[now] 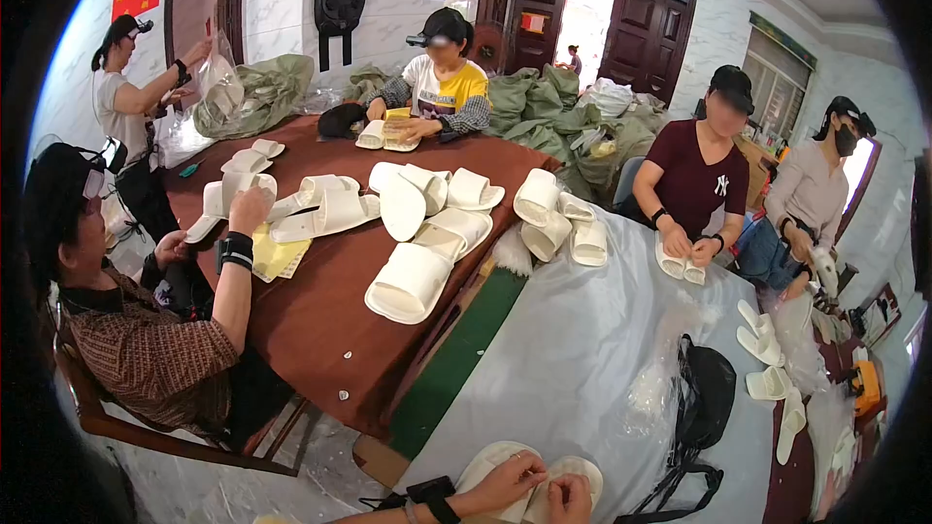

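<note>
Pale-sheeted table (544,359), black bag (706,393) lying on it. White slippers (482,464), one pair, side by side at the near edge. Left hand (513,481) and right hand (570,501) over them, fingertips bunched; can't tell whether either grips anything.

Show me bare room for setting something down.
Grey cover: bare between green strip and clear plastic. Brown cloth: mostly bare below yellow paper, except white scraps. Crowded: the brown middle, under slippers; the lower edge, around the handled pair.
</note>
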